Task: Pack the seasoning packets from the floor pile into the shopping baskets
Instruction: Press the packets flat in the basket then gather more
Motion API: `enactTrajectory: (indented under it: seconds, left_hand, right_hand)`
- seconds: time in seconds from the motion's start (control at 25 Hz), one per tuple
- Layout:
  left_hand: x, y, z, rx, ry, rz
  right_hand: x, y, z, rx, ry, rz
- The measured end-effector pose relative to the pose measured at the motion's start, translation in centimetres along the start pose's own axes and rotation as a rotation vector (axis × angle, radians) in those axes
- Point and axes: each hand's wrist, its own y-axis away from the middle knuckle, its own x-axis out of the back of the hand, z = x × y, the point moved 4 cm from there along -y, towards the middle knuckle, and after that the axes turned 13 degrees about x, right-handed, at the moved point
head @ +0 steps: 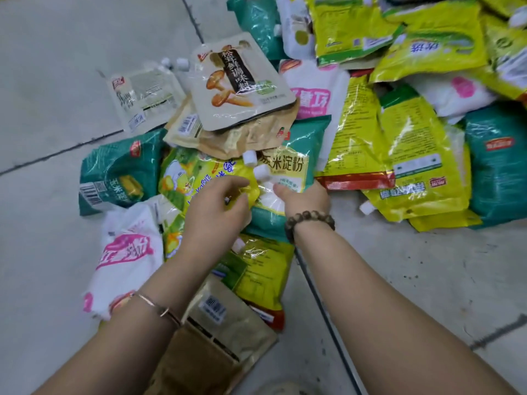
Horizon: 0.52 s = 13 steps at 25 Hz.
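- Left hand [219,208] pinched the shiny yellow plastic packet [196,178] by its edge.
- Right hand [306,198] gripped the green-blue plastic packet [285,169].
- Both looked soft, slippery.

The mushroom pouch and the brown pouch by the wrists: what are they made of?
Mushroom pouch: likely matte plastic film, going by its smooth face and sealed edge. Brown pouch: looks like kraft paper, dull and creased, possibly a laminate.

I see the packets [356,132] heaped flat on the floor [57,52]. A beige mushroom pouch [239,81] lies face up on top at centre; below it a yellow pouch [194,178] touches a teal starch bag [285,172]. Yellow-green bags [413,149] crowd the right, and a pink-and-white bag [128,252] lies lower left.
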Motion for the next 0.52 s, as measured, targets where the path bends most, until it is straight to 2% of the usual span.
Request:
enactTrajectory:
  seconds: [0.08,0.2,0.4,0.52]
  left_hand:
    - [1.2,-0.4,-1.2,0.025,0.011,0.025]
    - [3.2,-1.5,-3.2,-0.034,-0.279,0.025]
    - [2.8,-6.0,-4.5,-0.234,-0.769,-0.282]
    - [1.8,-8.1,-3.0,-0.302,-0.910,-0.315]
  right_hand:
    - [0.8,0.7,0.6,0.037,-0.119,0.026]
    - [4.0,2.3,2.8,0.002,-0.319,0.069]
    - [8.1,4.9,6.3,-0.035,-0.257,0.112]
    - [8.3,5.9,7.6,-0.042,-0.261,0.090]
